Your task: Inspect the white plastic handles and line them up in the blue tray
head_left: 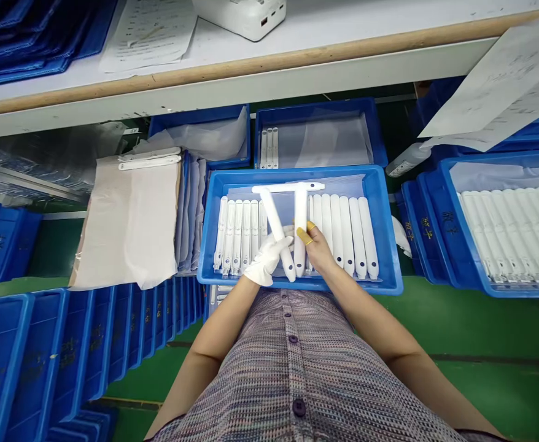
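My left hand [266, 259], in a white glove, is closed around a long white plastic piece [274, 221] that tilts up to the left. My right hand [314, 244], with yellow finger cots, grips a second white piece [301, 215] held upright. Both hands hover over a blue tray [389, 245] in front of me. Rows of the same white pieces [347, 233] lie side by side in the tray on a clear sheet. One more white piece [288, 187] lies crosswise at the tray's far end.
Further blue trays stand behind [315, 113] and at the right [439, 215], the right one full of white pieces. Stacked empty blue trays [43, 356] fill the lower left. A folded beige cloth [131, 221] lies left of the tray. A shelf [251, 67] with papers runs above.
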`<state>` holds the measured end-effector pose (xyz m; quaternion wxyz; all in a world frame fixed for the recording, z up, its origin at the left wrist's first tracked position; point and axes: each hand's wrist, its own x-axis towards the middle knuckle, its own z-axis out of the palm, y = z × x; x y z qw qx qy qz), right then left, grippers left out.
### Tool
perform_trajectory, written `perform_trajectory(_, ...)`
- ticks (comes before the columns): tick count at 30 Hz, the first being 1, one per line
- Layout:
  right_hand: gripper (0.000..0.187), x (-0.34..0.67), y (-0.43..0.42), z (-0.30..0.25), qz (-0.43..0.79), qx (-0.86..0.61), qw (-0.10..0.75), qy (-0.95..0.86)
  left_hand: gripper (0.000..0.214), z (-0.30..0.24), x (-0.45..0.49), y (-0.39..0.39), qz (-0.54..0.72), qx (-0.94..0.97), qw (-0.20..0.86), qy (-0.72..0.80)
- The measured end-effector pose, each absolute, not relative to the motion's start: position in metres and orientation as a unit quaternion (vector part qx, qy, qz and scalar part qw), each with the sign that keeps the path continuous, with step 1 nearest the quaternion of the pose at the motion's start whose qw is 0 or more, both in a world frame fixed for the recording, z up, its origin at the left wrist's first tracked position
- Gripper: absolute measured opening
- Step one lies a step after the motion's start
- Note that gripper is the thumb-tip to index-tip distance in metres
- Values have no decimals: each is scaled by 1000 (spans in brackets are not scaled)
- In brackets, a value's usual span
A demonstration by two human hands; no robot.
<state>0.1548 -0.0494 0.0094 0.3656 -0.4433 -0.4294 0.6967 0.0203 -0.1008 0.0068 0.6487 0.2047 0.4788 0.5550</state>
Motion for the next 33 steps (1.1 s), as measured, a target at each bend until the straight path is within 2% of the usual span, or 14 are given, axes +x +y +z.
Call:
perform_trajectory(2,42,157,-53,20,718,-431,428,-340,61,24,16,-104,606,161,624,466)
perform_trajectory(4,40,160,-53,35,763,-386,444,-267,57,42,10,-108,637,117,623,440)
perform_trajectory(10,40,163,-61,70,877,-250,359,-197,54,89,5,-122,606,132,702,351)
perform_trajectory(16,49,149,-72,81,877,-260,348,-203,47,103,7,-132,599,100,716,344)
perform_trajectory(21,38,138,-74,77,872,-272,373,-163,42,102,-2,-131,609,79,723,315)
perform_trajectory(25,29,135,-74,77,881,-290,338,-161,38,101,-10,-127,584,78,736,334)
perform_trajectory(30,26,139,-76,87,869,-297,343,-199,49,103,-16,-126,566,79,735,366)
perform_trajectory(33,33,140,-79,90,854,-294,365,-226,43,106,-15,-126,570,72,728,373)
